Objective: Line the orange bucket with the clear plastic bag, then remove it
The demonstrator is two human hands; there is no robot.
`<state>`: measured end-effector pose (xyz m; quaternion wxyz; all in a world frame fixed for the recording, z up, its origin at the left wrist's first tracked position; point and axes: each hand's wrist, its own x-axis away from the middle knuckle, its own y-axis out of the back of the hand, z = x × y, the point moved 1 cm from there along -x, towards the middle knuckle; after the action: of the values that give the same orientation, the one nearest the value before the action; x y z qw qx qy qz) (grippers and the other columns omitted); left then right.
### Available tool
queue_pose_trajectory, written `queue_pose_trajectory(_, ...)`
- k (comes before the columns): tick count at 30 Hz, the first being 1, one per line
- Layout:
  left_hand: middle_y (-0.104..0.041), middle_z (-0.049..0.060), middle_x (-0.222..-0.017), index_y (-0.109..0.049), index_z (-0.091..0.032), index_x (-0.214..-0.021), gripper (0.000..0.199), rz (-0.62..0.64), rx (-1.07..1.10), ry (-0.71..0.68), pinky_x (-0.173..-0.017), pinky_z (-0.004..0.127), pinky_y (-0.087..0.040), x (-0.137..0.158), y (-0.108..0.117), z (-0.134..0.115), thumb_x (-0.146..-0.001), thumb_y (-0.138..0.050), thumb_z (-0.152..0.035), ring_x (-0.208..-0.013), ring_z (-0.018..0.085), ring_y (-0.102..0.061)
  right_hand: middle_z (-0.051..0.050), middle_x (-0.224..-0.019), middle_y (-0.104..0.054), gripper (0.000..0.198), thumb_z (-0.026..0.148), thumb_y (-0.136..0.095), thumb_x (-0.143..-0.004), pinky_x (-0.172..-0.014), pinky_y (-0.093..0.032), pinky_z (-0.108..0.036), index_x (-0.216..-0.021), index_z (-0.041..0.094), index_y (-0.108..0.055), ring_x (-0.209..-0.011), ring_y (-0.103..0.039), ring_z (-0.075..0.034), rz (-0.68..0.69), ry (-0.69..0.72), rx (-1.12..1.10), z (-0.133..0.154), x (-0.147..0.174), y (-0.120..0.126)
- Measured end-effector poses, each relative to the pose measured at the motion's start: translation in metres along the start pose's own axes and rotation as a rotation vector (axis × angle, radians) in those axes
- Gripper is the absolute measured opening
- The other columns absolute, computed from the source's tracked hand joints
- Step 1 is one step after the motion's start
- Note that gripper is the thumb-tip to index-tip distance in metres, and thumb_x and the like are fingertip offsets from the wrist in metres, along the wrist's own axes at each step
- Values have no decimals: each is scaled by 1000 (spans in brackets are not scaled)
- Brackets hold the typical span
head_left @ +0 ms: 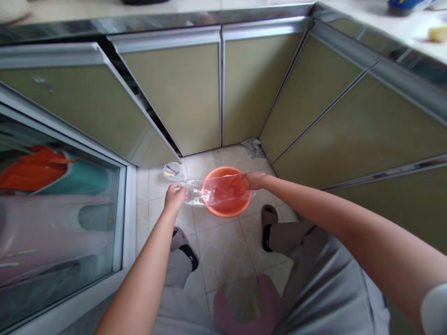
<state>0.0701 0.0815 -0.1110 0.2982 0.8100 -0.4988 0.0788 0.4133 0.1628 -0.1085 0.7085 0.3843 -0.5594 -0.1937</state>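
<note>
Clamping clear plastic (194, 192) between fingers, left hand (174, 196) and right hand (256, 180), above orange basin (226, 215); blue item (408, 5) unreadable.

The basin (227, 213) was orange, and the plastic (194, 191) was colourless with white glints; the floor tiles (220, 244) were cream with a pale curved pattern, the cabinet doors (174, 93) olive-beige edged in silver, the trousers (331, 274) grey

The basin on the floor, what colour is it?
The basin is orange, seen best in the head view.
</note>
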Motion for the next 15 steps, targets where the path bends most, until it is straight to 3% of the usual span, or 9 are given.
queue_pose_trajectory(5,-67,0,-88,-56,-26,-114,46,-229,-298,-131,-77,33,-51,-4,12,12,-73,-76,-26,-78,21,-66,-20,-132,-71,71,39,-72,-88,-94,-56,-43,-154,20,-53,-118,-70,-35,-77,-195,-112,-21,15,5)
queue_pose_trajectory(7,-66,3,-100,-59,-25,-106,35,-301,-412,-262,-83,36,-51,9,15,4,-74,-75,-24,-90,24,-67,-17,-115,-77,60,34,-70,-89,-86,-57,-37,-146,19,-59,-101,-75,-29,-138,-262,-270,-27,15,6)
queue_pose_trajectory(9,-64,6,-106,-62,-24,-95,15,-314,-494,-486,-89,37,-50,30,11,-11,-81,-66,-20,-101,26,-65,-14,-106,-79,43,29,-65,-91,-81,-55,-32,-133,19,-68,-93,-76,-25,-233,-284,-396,-28,14,5)
queue_pose_trajectory(12,-65,7,-106,-67,-24,-92,16,-102,-577,-835,-94,35,-50,66,-9,-34,-92,-53,-17,-104,24,-64,-13,-109,-78,26,23,-61,-92,-80,-52,-28,-113,18,-74,-99,-74,-24,-416,-242,-472,-20,14,-3)
queue_pose_trajectory(15,-70,7,-108,-73,-24,-99,24,221,-739,-990,-95,34,-51,79,-40,-43,-95,-50,-16,-104,24,-66,-12,-105,-79,23,21,-59,-91,-78,-52,-28,-107,18,-75,-95,-74,-24,-462,-198,-515,-10,11,-19)
